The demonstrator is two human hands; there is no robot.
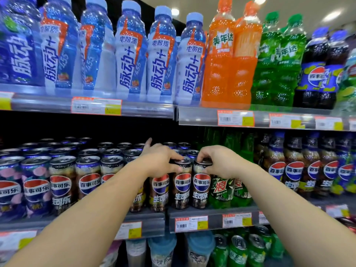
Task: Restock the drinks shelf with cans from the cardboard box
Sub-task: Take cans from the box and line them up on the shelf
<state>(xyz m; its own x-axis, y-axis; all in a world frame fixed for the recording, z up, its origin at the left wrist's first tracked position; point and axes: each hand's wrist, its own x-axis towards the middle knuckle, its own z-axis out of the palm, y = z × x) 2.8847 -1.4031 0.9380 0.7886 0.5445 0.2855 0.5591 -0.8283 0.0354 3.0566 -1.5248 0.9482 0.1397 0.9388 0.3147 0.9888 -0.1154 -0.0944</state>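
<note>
A: Classify the location.

B: Retail shop, drinks aisle. The shelf rails carry printed price labels with barcodes and yellow patches, fitted behind clear strips along the front edge.

A: Supporting evidence?

B: Stock is grouped by product in tight rows: blue-capped bottles above, orange soda bottles and green soda bottles beside them, cola cans on the middle tier, green cans below. All labels face forward. Round ceiling lights show above the top tier.
</note>
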